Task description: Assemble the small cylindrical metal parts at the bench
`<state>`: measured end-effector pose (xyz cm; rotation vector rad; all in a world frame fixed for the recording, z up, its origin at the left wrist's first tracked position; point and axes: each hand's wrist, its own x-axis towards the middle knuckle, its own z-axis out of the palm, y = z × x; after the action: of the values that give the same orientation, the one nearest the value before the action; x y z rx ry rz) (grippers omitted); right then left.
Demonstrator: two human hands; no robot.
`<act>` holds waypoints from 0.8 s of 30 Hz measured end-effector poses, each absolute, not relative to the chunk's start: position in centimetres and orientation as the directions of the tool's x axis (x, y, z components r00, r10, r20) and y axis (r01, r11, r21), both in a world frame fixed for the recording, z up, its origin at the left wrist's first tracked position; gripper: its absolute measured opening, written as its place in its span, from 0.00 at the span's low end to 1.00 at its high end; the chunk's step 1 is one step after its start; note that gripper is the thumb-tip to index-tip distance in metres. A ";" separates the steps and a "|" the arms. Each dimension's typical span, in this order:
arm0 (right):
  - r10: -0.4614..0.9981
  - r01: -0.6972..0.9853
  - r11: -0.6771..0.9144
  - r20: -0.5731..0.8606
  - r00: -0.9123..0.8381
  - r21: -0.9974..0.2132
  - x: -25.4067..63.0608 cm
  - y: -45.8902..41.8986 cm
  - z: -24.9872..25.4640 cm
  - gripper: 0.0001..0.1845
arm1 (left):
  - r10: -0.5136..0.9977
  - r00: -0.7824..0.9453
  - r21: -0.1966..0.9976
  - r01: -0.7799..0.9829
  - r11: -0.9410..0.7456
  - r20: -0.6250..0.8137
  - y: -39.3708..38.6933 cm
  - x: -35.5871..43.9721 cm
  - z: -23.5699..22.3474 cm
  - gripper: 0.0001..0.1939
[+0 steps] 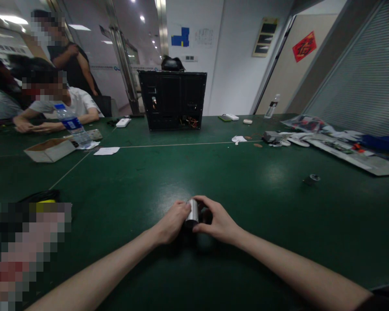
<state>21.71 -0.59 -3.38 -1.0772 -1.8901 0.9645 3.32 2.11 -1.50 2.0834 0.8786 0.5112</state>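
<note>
**A:** From the head camera, what do we have between our hands?

**B:** A silver metal cylinder [192, 213], gripped by our left hand [171, 223] and right hand [218, 219], well in front of the black computer case [172, 100]. We can't tell whether it touches the green table mat [194, 172] below.

**A:** And our fingers?

**B:** On the left, they sit close together, clamped against the cylinder's side. On the right, they spread apart and curve around its other side.

**A:** What lies around the case?

**B:** To its left, we see a white device [123, 122], a paper slip [106, 150], a cardboard tray [50, 150] and a water bottle [71, 125]. A seated person [60, 101] rests both forearms on the mat beyond them, with a standing person [73, 65] behind. To its right are a second bottle [271, 106], a spread of printed sheets [343, 147] and, nearer us, a small dark ring [311, 179].

**A:** And the room?

**B:** Behind the case rises a white wall with a blue sign [180, 37]. Further right, we find a door with a red paper sign [304, 46].
</note>
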 end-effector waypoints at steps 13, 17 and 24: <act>0.904 0.172 0.258 0.175 -0.390 -0.951 21.9 0.2 -4.0 0.24 | 0.669 0.742 0.844 0.325 -0.427 0.052 1.8 3.2 -0.9 0.42; 0.919 0.213 0.257 0.171 -0.354 -0.942 21.9 0.1 -4.2 0.23 | 0.665 0.746 0.862 0.321 -0.394 0.026 1.9 3.2 -1.3 0.40; 0.940 0.292 0.277 0.195 -0.280 -0.916 21.6 -0.4 -3.6 0.29 | 0.767 0.637 0.796 0.426 -0.429 0.072 2.4 2.4 -2.9 0.33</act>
<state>21.63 -0.35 -3.60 -1.1273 -1.7460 1.0200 2.39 2.41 -2.89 2.0755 0.9286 0.5558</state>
